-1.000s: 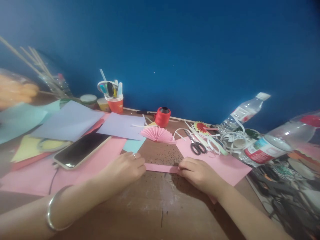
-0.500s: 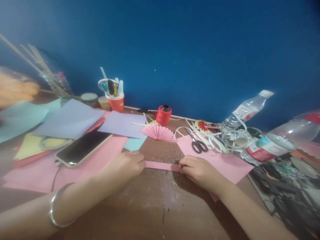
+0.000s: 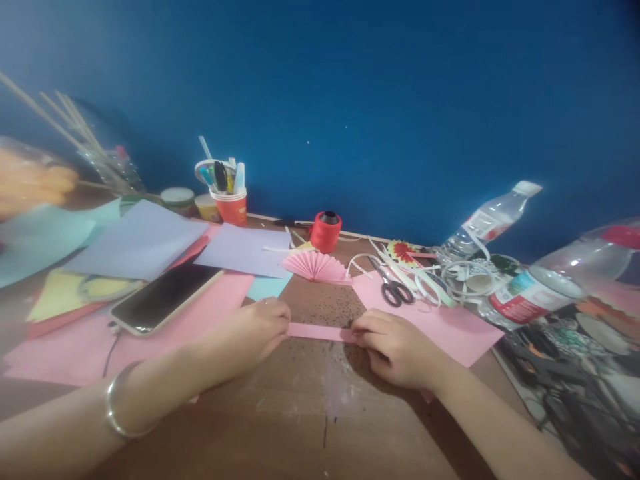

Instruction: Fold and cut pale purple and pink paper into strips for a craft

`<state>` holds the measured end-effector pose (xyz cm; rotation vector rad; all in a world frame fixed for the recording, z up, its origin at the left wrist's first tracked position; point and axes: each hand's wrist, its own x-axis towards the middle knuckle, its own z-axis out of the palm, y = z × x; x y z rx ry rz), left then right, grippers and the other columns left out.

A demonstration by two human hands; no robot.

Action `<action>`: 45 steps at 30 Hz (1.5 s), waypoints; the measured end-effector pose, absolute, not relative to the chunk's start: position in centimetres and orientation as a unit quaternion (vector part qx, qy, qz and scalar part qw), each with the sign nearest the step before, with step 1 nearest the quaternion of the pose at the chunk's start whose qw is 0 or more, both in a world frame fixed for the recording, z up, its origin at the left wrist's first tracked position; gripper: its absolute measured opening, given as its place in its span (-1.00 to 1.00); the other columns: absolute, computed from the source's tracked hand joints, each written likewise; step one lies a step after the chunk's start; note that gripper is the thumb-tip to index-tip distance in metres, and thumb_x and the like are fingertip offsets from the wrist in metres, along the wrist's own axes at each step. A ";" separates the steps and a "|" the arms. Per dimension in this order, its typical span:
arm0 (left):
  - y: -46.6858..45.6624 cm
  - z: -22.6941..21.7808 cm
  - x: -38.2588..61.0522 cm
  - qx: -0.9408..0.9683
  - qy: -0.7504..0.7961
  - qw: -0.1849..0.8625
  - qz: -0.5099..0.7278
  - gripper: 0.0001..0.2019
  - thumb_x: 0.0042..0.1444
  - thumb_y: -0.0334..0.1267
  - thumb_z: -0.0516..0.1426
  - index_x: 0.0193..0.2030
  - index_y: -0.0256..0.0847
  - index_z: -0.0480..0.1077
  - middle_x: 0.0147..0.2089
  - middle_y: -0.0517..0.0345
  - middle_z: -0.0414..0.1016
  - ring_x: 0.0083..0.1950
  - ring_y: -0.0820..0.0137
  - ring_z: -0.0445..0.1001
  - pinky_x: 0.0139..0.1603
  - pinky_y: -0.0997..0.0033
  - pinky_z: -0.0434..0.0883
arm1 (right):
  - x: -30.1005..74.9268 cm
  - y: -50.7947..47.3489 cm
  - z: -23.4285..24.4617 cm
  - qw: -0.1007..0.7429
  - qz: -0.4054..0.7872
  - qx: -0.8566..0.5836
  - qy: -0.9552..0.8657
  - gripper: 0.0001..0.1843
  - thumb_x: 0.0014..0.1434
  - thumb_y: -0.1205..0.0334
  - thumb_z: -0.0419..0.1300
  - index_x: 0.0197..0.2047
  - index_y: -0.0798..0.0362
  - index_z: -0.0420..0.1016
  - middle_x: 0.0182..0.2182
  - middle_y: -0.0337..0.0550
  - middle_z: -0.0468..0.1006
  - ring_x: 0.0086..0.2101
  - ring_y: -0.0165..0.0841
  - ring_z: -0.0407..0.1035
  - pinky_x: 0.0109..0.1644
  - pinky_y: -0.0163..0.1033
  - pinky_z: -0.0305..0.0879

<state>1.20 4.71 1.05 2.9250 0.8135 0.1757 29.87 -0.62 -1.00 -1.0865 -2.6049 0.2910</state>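
A narrow folded pink paper strip (image 3: 320, 331) lies flat on the brown table between my two hands. My left hand (image 3: 255, 333) is closed, its fingers pressing down on the strip's left end; it wears a ring, and a bangle sits on that wrist. My right hand (image 3: 393, 343) is closed on the strip's right end, fingertips pinching it against the table. Under and behind my right hand lies a pink paper sheet (image 3: 450, 327).
A phone (image 3: 163, 298) rests on pink and lilac sheets at left. Behind the strip are a pink paper fan (image 3: 315, 267), a red thread spool (image 3: 325, 232), scissors (image 3: 393, 287) with white strips, an orange pen cup (image 3: 231, 200), and water bottles (image 3: 487, 220) at right.
Both hands have edged slightly closer together along the strip, the right hand sliding a little to the left. Everything else on the table has stayed put.
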 end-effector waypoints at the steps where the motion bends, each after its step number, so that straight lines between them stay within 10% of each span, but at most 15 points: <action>1: 5.1 1.0 1.1 0.958 0.271 0.073 0.058 -0.79 0.21 -0.40 -0.01 -0.29 -0.20 0.45 -0.22 0.14 0.45 -0.20 0.40 0.40 -0.16 0.40 0.33 | 29.9 -0.6 -1.0 0.161 0.117 -0.379 -0.904 -0.77 0.15 0.45 0.07 -0.18 0.11 0.51 -0.19 -0.04 0.48 -0.18 -0.25 0.30 -0.11 -0.10 0.28; 18: 7.6 0.9 -0.1 0.916 0.305 0.252 0.065 -0.80 0.16 -0.34 0.06 -0.30 -0.05 0.53 -0.10 0.33 0.54 -0.15 0.50 0.49 -0.03 0.49 0.35 | 30.5 -0.3 -1.4 0.228 0.227 -0.369 -0.872 -0.85 0.19 0.41 0.13 -0.25 0.06 0.53 -0.19 -0.09 0.48 -0.15 -0.33 0.35 -0.07 -0.17 0.32; 45: 5.5 0.6 -0.3 0.972 0.232 -0.001 0.043 -0.75 0.09 -0.52 0.04 -0.17 -0.16 0.42 -0.23 0.16 0.53 -0.17 0.40 0.48 -0.07 0.42 0.37 | 31.5 -0.2 -1.0 0.208 0.230 -0.371 -0.876 -0.88 0.18 0.33 0.17 -0.30 0.03 0.55 -0.22 -0.12 0.55 -0.20 -0.35 0.41 -0.12 -0.19 0.37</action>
